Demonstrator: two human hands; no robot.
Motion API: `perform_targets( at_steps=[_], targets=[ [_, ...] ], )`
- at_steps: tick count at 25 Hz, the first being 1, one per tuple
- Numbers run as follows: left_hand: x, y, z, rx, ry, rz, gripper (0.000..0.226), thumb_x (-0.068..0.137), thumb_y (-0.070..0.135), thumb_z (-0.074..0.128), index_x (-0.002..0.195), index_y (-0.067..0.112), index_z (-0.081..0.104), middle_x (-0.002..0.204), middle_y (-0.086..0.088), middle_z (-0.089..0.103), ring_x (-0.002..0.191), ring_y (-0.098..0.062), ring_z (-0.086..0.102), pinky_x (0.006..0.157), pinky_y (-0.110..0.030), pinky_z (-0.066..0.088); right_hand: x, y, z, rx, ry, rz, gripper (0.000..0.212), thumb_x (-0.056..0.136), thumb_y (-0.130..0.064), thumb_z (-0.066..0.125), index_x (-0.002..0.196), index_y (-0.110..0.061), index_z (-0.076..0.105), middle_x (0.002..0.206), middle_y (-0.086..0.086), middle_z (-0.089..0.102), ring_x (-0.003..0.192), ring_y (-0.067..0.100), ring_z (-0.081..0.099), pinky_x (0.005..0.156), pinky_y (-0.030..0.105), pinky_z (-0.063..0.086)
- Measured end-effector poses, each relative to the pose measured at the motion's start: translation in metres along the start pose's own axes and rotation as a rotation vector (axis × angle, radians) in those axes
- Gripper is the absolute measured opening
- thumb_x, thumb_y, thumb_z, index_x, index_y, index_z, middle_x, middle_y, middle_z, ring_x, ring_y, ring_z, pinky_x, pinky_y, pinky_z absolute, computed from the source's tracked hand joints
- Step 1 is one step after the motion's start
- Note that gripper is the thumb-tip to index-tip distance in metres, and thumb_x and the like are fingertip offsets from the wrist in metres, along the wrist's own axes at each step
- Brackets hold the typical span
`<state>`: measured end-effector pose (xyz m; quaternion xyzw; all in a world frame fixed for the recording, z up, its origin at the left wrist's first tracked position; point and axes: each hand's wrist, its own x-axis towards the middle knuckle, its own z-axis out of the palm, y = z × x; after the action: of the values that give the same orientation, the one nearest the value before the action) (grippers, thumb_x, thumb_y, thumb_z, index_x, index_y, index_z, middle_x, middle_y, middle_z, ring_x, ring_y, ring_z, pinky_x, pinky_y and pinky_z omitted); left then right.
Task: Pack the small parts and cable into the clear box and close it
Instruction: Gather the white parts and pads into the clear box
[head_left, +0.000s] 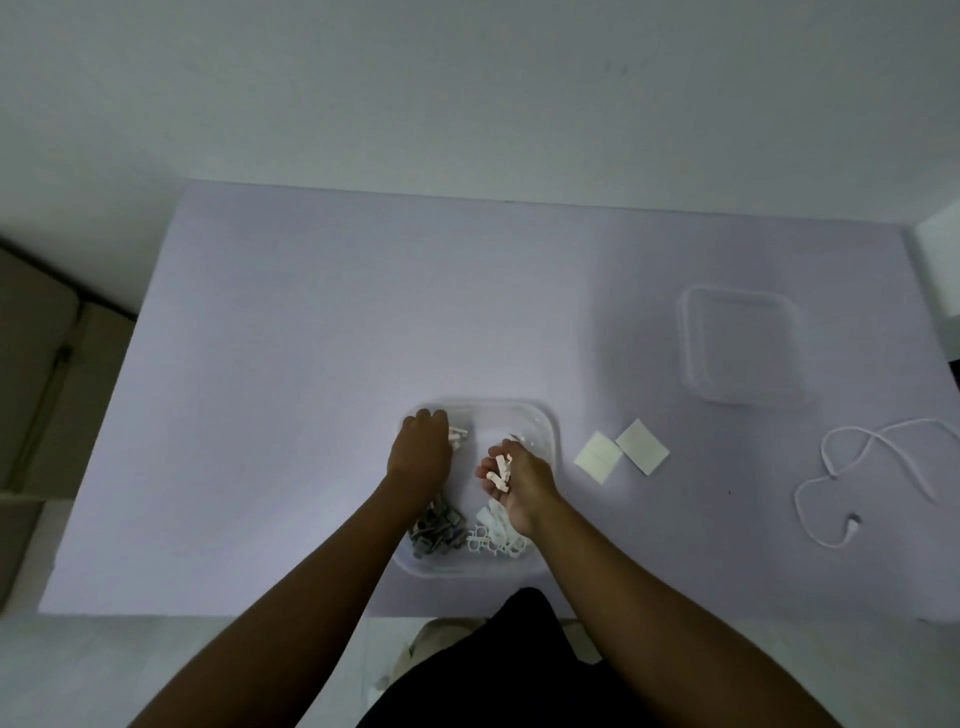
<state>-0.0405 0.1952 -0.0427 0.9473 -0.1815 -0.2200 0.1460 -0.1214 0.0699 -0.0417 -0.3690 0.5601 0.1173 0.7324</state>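
Head view: clear box (545, 415) sits at near counter (311, 338) edge for easy reach; left hand (421, 452) closed on white clips (458, 435), probably placing them; right hand (511, 480) cupped, gripping more clips; cable (841, 467) and lid (743, 351) wait well right.

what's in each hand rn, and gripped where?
Right hand: small white parts cupped loosely in palm and fingers. Left hand: fingers on white parts inside the clear box; grip hidden.
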Motion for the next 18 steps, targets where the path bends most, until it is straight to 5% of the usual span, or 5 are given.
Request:
perform_targets(
  at_steps=[3, 6, 8, 11, 18],
  targets=[
    [-0.010, -0.005, -0.017, -0.111, 0.194, 0.108, 0.008, 0.089, 0.003, 0.056, 0.093, 0.004, 0.062, 0.091, -0.012, 0.061, 0.088, -0.029, 0.058, 0.070, -0.036, 0.049, 0.010, -0.002, 0.011, 0.007, 0.001, 0.014, 0.024, 0.099, -0.023, 0.052, 0.080, -0.011, 0.061, 0.069, 0.007, 0.058, 0.061, 0.020, 0.057, 0.063, 0.029, 0.050],
    [-0.017, -0.021, -0.022, -0.288, 0.419, -0.002, 0.016, 0.096, 0.017, 0.056, 0.108, 0.008, 0.061, 0.103, -0.009, 0.059, 0.097, -0.022, 0.054, 0.077, -0.032, 0.048, 0.018, -0.004, 0.024, -0.032, 0.007, 0.007, 0.023, 0.098, -0.021, 0.052, 0.080, -0.011, 0.062, 0.073, 0.010, 0.061, 0.064, 0.021, 0.059, 0.063, 0.030, 0.050],
    [-0.015, -0.033, -0.017, -0.515, 0.348, -0.195, 0.026, 0.102, 0.029, 0.043, 0.110, 0.009, 0.059, 0.106, -0.007, 0.059, 0.099, -0.022, 0.057, 0.079, -0.030, 0.043, 0.022, -0.003, 0.034, -0.084, 0.015, 0.004, 0.021, 0.096, -0.019, 0.052, 0.081, -0.010, 0.064, 0.079, 0.013, 0.066, 0.068, 0.022, 0.062, 0.065, 0.030, 0.051],
    [-0.010, -0.040, -0.002, -0.713, 0.192, -0.288, 0.044, 0.106, 0.033, 0.028, 0.086, 0.007, 0.057, 0.087, -0.009, 0.063, 0.087, -0.028, 0.060, 0.074, -0.032, 0.039, 0.024, 0.001, 0.050, -0.132, -0.005, 0.012, 0.023, 0.096, -0.026, 0.053, 0.099, -0.009, 0.069, 0.098, 0.014, 0.071, 0.081, 0.024, 0.064, 0.069, 0.032, 0.054],
    [-0.008, -0.036, 0.006, -0.752, 0.251, -0.308, 0.043, 0.106, 0.030, 0.026, 0.077, 0.009, 0.050, 0.077, -0.007, 0.059, 0.081, -0.029, 0.055, 0.073, -0.039, 0.041, 0.009, -0.005, 0.055, -0.159, -0.140, 0.043, 0.039, 0.103, -0.038, 0.045, 0.116, -0.008, 0.066, 0.111, 0.007, 0.066, 0.097, 0.022, 0.062, 0.081, 0.040, 0.049]
  ],
)
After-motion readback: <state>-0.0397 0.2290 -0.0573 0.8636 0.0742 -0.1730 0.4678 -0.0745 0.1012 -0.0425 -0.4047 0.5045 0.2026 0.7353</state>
